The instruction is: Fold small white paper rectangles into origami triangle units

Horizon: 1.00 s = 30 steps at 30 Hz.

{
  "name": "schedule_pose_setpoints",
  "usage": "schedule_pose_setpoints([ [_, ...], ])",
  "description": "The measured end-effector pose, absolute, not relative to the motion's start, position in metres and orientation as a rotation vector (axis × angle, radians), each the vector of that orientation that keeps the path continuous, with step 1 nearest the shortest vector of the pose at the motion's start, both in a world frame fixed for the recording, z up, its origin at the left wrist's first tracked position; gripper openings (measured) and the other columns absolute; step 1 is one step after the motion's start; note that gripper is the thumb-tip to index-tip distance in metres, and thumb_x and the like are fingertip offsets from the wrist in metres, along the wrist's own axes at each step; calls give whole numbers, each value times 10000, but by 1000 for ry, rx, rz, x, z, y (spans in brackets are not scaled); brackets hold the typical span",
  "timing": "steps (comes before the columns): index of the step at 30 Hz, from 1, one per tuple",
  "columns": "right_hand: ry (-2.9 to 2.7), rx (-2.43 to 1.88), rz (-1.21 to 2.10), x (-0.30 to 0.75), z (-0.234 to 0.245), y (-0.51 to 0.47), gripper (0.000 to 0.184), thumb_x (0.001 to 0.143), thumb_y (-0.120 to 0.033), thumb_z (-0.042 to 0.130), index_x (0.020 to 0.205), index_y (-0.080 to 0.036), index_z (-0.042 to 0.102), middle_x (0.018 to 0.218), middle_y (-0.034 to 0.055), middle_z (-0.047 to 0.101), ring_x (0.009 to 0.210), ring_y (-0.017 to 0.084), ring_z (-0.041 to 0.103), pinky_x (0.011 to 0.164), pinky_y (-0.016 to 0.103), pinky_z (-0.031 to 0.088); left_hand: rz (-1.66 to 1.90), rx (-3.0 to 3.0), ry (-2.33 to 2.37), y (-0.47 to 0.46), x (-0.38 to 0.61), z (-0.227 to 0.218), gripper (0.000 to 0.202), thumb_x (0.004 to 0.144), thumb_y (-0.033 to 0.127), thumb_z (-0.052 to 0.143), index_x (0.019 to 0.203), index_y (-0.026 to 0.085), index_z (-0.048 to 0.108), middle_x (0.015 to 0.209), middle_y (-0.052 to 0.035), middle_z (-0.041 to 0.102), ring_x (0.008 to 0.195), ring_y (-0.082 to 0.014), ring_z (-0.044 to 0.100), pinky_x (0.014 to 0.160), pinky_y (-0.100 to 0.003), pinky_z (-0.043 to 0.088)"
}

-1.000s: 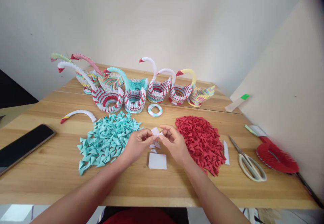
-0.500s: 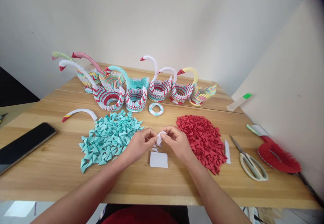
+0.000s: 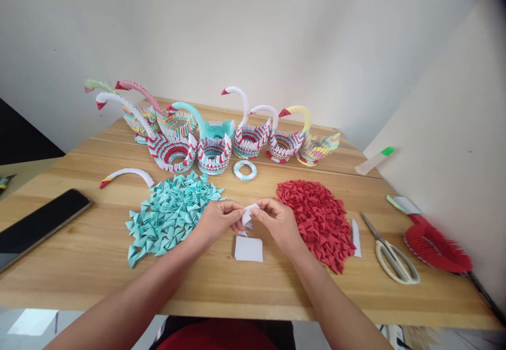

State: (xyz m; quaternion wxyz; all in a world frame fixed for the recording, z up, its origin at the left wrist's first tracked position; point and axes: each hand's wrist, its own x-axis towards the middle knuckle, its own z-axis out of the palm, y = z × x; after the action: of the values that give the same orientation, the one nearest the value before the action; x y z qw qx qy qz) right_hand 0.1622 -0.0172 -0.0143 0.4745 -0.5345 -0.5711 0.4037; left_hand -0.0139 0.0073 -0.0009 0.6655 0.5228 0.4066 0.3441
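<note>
My left hand [image 3: 216, 220] and my right hand [image 3: 276, 221] meet at the middle of the wooden table [image 3: 79, 265], fingers pinched on a small white piece of paper [image 3: 247, 214] held between them. Just below lies a small stack of white paper rectangles [image 3: 248, 249]. A pile of folded teal paper triangles [image 3: 168, 212] sits left of my left hand. A pile of folded red paper triangles [image 3: 318, 218] sits right of my right hand.
Several modular paper swans [image 3: 213, 139] stand in a row at the back, with a loose swan neck [image 3: 126, 176] and a small paper ring [image 3: 245, 170] in front. A black phone [image 3: 39, 224] lies at left. Scissors [image 3: 391, 252], a white strip [image 3: 356, 230] and a red paper piece [image 3: 437, 247] lie at right.
Both hands dropped slightly toward the table while working the white paper, which now looks more folded. The view shifted a little.
</note>
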Motion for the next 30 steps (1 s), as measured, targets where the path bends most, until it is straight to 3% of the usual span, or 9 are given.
schedule_pose_setpoints([
  [5,-1663,-1252,638,162,-7,-20,68,828,-236,642,794,-197,686,745,19,693,691,158,627,657,277,492,791,1151,939,7,-13,0,272,711,388,679,688,118,652,512,-23,633,468,-119,577,510,-225,461],
  [9,-1978,-1017,283,166,-1,-21,170,886,-140,548,879,-208,703,804,51,696,760,167,618,688,300,485,768,975,864,8,-15,-2,261,669,357,723,665,113,632,527,-30,643,449,-113,574,479,-214,441],
  [14,-2123,-885,106,172,-1,-19,240,899,-109,516,1034,-218,681,908,70,702,821,181,613,701,318,493,724,815,740,10,-19,-4,281,652,341,765,679,99,625,561,-47,657,467,-110,585,476,-200,433],
  [25,-2112,-887,90,172,0,-20,265,909,-117,495,1065,-215,686,932,81,708,851,189,610,731,340,517,750,970,737,10,-19,-11,336,735,426,723,767,99,651,622,-52,674,545,-128,618,534,-217,469],
  [30,-1955,-1012,406,169,0,-20,273,882,-129,500,1018,-231,714,994,74,719,915,196,641,799,350,517,810,1022,796,12,-19,-6,325,707,426,732,712,113,643,575,-34,658,506,-114,589,526,-214,462],
])
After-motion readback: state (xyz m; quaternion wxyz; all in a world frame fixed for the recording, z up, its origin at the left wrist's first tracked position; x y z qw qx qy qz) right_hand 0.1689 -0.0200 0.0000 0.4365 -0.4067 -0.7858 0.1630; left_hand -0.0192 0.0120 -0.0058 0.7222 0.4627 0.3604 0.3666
